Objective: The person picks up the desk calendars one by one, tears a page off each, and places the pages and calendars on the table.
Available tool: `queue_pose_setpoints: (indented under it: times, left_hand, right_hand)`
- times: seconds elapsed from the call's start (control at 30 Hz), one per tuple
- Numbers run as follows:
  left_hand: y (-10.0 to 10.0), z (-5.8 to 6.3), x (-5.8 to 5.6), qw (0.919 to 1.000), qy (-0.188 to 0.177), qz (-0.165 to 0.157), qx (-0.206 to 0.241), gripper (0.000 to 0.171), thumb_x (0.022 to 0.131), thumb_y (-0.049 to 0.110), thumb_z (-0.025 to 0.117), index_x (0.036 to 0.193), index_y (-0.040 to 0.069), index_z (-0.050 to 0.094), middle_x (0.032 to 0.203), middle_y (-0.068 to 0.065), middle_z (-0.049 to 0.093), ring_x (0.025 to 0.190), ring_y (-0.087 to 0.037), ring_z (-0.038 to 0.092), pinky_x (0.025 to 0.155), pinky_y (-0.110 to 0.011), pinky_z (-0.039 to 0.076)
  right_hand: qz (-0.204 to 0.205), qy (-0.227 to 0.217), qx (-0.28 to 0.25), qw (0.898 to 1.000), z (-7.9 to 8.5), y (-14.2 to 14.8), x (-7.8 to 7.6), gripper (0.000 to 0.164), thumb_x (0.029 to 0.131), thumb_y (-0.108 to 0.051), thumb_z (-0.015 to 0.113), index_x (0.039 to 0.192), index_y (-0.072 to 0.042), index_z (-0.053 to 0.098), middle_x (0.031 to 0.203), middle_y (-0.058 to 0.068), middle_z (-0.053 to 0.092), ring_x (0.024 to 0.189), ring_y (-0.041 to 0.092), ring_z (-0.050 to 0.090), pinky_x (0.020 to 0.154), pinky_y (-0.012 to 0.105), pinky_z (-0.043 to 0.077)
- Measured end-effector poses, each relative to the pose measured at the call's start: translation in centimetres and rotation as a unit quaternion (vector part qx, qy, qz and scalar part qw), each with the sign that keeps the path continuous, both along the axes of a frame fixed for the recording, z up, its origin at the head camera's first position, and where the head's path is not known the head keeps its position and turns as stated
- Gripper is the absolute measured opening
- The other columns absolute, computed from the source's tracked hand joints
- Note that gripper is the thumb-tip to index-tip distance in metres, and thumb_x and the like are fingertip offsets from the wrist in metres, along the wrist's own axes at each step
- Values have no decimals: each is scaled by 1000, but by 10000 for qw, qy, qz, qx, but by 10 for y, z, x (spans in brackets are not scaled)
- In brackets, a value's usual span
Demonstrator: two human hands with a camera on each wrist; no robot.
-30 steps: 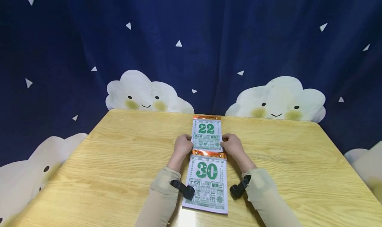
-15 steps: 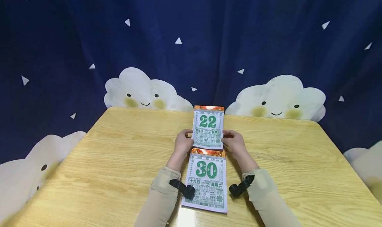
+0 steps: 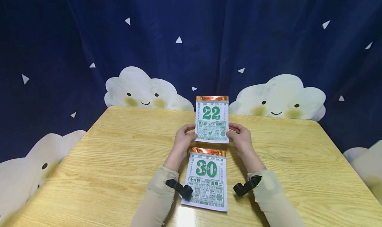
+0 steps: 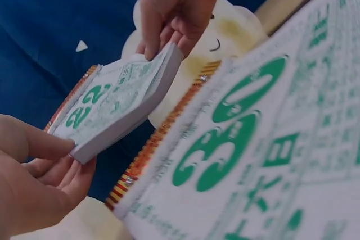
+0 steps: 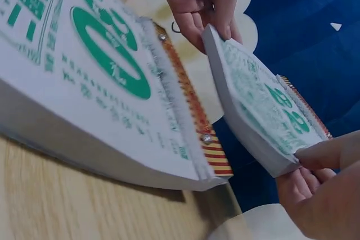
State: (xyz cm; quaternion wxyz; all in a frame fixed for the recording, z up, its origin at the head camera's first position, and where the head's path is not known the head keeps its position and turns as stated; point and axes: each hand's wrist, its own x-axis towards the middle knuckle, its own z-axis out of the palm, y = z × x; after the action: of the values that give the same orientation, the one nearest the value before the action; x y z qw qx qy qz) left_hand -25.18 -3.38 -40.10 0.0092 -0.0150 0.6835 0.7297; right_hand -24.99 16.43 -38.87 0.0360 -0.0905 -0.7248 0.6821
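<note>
Shown at centre: calendar 22 (image 3: 212, 121), printed green on white, held raised before the far edge of the table (image 3: 104, 160), with its orange band at twelve o'clock overlapping the curtain (image 3: 167, 21). Gripped near its eight o'clock corner by the left hand (image 3: 182, 141), with thumb on the printed face and fingers tucked beneath. Gripped likewise near four o'clock by the right hand (image 3: 242, 140), thumb above, fingers below. Seen as a thick stack of sheets along its six o'clock edge in both wrist views. Laid flat on the table, at six o'clock from calendar 22 and apart from it: calendar 30 (image 3: 206, 179), also green on white, with an orange band along its own twelve o'clock edge. Covered in part, at about eight o'clock in the head view, by the left wrist unit (image 3: 182, 189), black and strapped over a pale left sleeve (image 3: 155, 197). Strapped likewise to the right sleeve (image 3: 274, 197), between three and four o'clock from calendar 30: the right wrist unit (image 3: 247, 186). Visible on the table at seven o'clock from calendar 30: a bright patch of glare (image 3: 185, 217). Hung behind, dark blue with small white triangles: the curtain, printed near ten and two o'clock from calendar 22 with white clouds (image 3: 143, 87).
</note>
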Motion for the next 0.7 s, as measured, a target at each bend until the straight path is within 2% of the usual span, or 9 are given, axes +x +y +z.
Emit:
queue_pose_setpoints:
  times: [0.1,0.13,0.2,0.3,0.37,0.43,0.53,0.6,0.7]
  left_hand:
    - [-4,4,2,9991,197,-246,288,54,77,-12,51,129,2,47,122,-14,50,97,-20,58,70,-19,48]
    - [-6,5,2,9983,221,-370,380,57,77,-13,51,131,3,46,121,-14,50,95,-19,58,65,-19,47]
    - [-9,7,4,9964,194,-633,521,63,74,-16,49,133,5,44,121,-13,47,92,-17,57,58,-18,44]
    - [-14,9,4,9926,109,-939,756,69,70,-18,47,134,7,43,120,-10,45,90,-15,56,55,-19,42]
    - [-17,10,4,9899,53,-1029,978,65,73,-15,48,133,7,43,120,-9,46,90,-15,56,61,-20,45]
    - [-19,12,5,9872,58,-1054,1194,52,81,-8,49,131,6,44,119,-11,50,89,-14,58,68,-23,48]
    - [-21,13,4,9831,85,-1106,1456,36,91,5,47,127,6,44,116,-11,57,85,-13,60,71,-27,49]
    - [-23,13,4,9808,152,-1190,1539,34,94,8,45,127,7,44,114,-10,59,85,-12,62,70,-28,49]
    - [-26,13,3,9746,235,-1462,1682,41,94,6,43,134,12,40,115,-6,58,87,-13,61,71,-28,50]
  right_hand:
    - [-27,190,-192,9996,5,1,3,46,81,10,49,126,4,47,123,21,52,82,3,58,68,14,50]
    - [-40,249,-234,9994,6,1,5,47,80,11,49,126,4,47,122,21,52,83,3,58,68,14,50]
    - [-53,365,-282,9989,8,1,7,47,79,11,50,126,4,47,121,20,52,84,3,58,70,14,50]
    - [-65,467,-271,9985,8,0,10,48,78,11,51,125,4,48,117,17,54,86,5,58,71,15,51]
    - [-82,509,-306,9982,8,0,13,47,78,10,52,125,4,49,115,15,56,87,7,59,72,16,51]
    - [-65,525,-333,9980,9,-1,15,47,78,10,52,125,4,49,116,15,55,87,8,59,73,17,51]
    - [18,504,-371,9980,13,-2,20,48,78,10,52,126,3,49,119,17,54,88,7,59,75,18,51]
    - [106,495,-364,9981,17,-2,24,48,79,10,51,127,3,48,121,18,52,87,6,59,76,17,51]
    - [171,483,-398,9979,23,-3,30,48,80,10,51,127,3,47,119,15,53,85,4,60,75,17,51]
